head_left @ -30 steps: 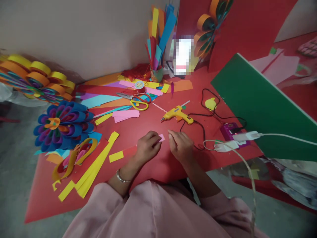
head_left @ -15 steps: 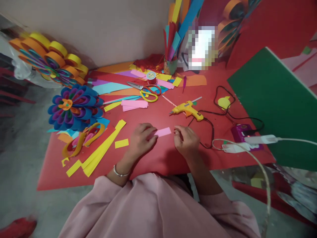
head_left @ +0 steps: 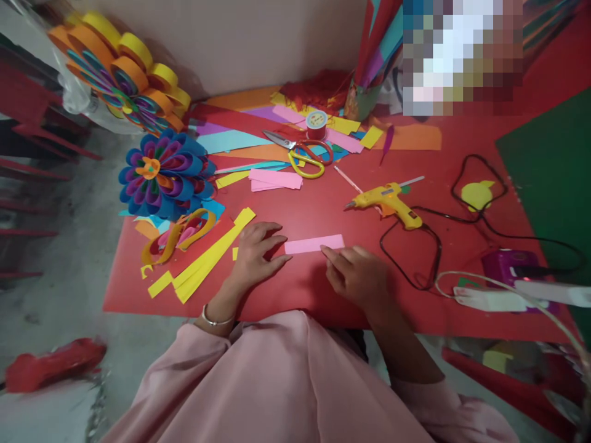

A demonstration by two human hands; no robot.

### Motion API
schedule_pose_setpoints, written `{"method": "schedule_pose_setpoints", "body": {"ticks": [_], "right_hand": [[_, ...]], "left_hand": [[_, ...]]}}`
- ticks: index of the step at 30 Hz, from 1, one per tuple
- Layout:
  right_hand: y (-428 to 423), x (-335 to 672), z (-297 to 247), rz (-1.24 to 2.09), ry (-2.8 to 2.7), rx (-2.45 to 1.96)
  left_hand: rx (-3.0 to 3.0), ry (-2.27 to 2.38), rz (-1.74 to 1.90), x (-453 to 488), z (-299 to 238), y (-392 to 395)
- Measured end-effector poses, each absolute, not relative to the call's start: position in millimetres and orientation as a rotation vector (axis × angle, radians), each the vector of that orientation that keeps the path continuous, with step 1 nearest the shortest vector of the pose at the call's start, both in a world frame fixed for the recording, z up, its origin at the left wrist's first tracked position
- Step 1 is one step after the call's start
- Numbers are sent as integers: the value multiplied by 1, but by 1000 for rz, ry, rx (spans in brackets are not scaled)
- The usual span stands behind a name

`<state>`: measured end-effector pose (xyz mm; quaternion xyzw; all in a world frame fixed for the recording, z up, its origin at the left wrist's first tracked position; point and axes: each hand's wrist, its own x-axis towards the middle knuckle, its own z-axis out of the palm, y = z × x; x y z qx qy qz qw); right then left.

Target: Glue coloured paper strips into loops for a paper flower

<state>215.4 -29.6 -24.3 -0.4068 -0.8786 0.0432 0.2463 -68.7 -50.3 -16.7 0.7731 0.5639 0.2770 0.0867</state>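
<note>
Pixelated patch (head_left: pixel 462 55), cropped green board (head_left: pixel 549 166), strip (head_left: pixel 314 243) edge under right fingers (head_left: pixel 333 256)

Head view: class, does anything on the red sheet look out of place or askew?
The glue gun lies on its side, and its black cord loops loosely close to the right hand. The blue paper flower overhangs the red sheet at its left edge.

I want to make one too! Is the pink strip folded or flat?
Flat. The pink strip lies spread on the red sheet, its whole length showing, no crease visible.
</note>
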Motion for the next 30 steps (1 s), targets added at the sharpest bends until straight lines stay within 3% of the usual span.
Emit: {"method": "schedule_pose_setpoints", "body": {"ticks": [30], "right_hand": [[-29, 214, -22, 209, -2194, -1117]], "left_hand": [[2379, 1625, 781, -64, -7, -48]]}}
